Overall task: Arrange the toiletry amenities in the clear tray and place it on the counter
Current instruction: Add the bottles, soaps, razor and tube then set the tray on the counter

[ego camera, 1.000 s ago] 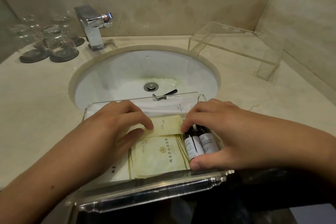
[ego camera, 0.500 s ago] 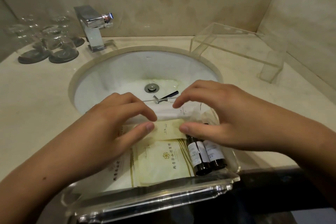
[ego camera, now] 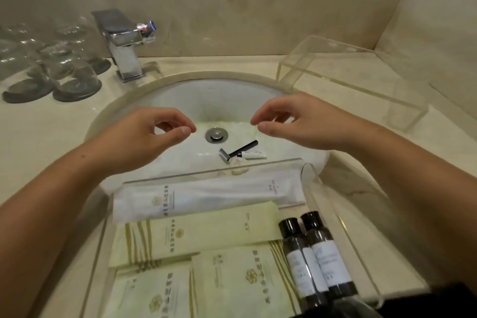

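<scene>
The clear tray rests across the sink's near rim. Inside it lie a white packet, a long pale yellow packet, two more yellow packets and two dark bottles with white labels at the right. A razor and a small white tube lie in the sink basin just beyond the tray. My left hand and right hand hover over the basin beyond the tray, fingers curled loosely, holding nothing.
A chrome faucet stands behind the basin. Several upturned glasses on dark coasters sit at the back left. A clear acrylic riser stands on the counter at the back right, against the wall corner.
Both hands have lifted off the packets and bottles and moved away over the basin. The view has shifted, so the tray's contents show fully.
</scene>
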A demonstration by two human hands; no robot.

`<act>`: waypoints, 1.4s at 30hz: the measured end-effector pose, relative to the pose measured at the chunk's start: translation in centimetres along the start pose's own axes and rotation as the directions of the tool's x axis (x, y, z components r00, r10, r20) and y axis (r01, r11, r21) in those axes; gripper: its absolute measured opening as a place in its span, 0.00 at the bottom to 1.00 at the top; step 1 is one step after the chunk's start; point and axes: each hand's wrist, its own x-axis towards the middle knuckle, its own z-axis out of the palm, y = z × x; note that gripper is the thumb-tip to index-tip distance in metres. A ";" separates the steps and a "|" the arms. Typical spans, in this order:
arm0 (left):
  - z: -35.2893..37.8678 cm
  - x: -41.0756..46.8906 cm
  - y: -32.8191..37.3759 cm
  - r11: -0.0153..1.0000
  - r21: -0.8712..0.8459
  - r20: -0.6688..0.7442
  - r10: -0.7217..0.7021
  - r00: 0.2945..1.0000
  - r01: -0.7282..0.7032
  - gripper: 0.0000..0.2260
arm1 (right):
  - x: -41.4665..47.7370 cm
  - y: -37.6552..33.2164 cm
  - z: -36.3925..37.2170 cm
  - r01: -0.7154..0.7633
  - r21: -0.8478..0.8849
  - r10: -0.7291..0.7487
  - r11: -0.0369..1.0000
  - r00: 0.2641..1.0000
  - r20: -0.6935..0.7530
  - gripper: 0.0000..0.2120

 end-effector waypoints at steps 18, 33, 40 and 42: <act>6.2 8.2 -3.1 0.967 0.230 0.563 -0.041 0.825 -0.109 0.19 | 9.5 5.5 6.5 0.002 -0.332 0.159 0.943 0.875 0.458 0.18; 8.3 8.2 -3.7 0.961 0.265 0.639 -0.108 0.762 -0.086 0.21 | 9.9 5.2 8.1 0.045 -0.341 0.156 0.939 0.827 0.540 0.28; 8.6 8.1 -3.6 0.953 0.292 0.640 -0.132 0.757 -0.080 0.18 | 10.2 4.9 9.6 0.071 -0.462 0.179 0.884 0.862 0.475 0.28; 8.7 8.0 -3.6 0.955 0.287 0.636 -0.129 0.761 -0.079 0.18 | 10.2 5.1 9.7 0.100 -0.432 0.138 0.896 0.863 0.486 0.22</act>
